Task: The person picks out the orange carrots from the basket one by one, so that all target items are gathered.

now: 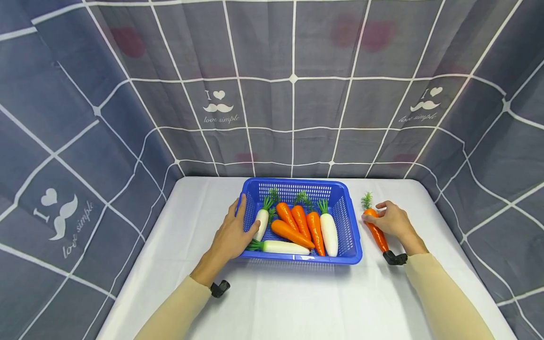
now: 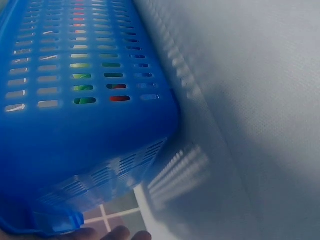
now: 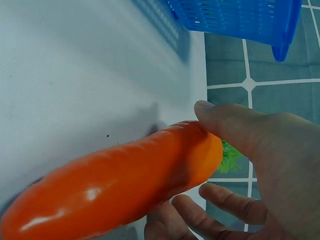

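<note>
On the right, my right hand [image 1: 393, 221] holds an orange carrot [image 1: 377, 236] near its leafy top, thumb on one side and fingers on the other. The right wrist view shows the same carrot [image 3: 110, 185] up close, slanting over the white tabletop. My left hand [image 1: 231, 231] rests at the left rim of a blue plastic basket [image 1: 352, 222], fingers fairly straight along the outside and thumb over the inside. Inside the basket lie several carrots [image 1: 315, 231] and three white radishes [image 1: 329, 233] with green tops. Only fingertips [image 2: 120, 233] of the left hand show in its wrist view.
A white cloth-covered table [image 1: 289, 302] carries the basket. Grey checked curtains [image 1: 293, 104] with white lines stand behind it and on both sides. A black wrist-camera mount [image 1: 394, 258] sits at the right wrist, another black mount [image 1: 220, 288] at the left.
</note>
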`<state>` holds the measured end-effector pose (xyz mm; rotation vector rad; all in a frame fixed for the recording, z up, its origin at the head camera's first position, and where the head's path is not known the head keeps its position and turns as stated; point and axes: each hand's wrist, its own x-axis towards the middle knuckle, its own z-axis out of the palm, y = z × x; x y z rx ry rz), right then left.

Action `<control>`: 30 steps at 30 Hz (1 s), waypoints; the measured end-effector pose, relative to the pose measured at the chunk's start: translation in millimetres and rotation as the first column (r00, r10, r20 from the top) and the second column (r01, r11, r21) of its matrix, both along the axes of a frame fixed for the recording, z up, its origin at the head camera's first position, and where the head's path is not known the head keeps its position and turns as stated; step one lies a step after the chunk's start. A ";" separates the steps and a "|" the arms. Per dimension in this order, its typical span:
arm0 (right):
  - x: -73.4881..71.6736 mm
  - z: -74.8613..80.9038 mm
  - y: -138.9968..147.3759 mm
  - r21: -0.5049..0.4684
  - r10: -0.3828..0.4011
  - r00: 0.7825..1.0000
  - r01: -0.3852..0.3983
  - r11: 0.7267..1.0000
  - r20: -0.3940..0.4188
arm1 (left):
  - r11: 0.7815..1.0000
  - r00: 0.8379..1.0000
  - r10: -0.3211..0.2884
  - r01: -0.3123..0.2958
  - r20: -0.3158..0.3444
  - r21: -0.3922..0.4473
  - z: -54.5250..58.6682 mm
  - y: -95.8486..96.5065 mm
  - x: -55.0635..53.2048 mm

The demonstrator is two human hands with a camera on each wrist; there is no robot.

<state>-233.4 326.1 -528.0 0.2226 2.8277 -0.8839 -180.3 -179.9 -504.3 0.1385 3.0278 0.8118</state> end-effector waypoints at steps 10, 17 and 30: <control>0.8 12.9 -7.0 0.027 0.039 0.993 -0.036 0.999 -0.114 | 1.000 1.000 0.004 -0.004 -0.003 0.003 0.4 0.3 1.4; 1.9 35.7 -25.7 0.052 0.036 0.980 -0.027 0.998 -0.193 | 1.000 1.000 0.000 0.000 -0.002 -0.004 2.4 0.2 0.5; 4.5 79.8 -87.1 0.100 0.144 0.948 -0.120 0.988 -0.285 | 1.000 1.000 0.014 -0.014 -0.025 -0.021 5.7 1.5 -0.3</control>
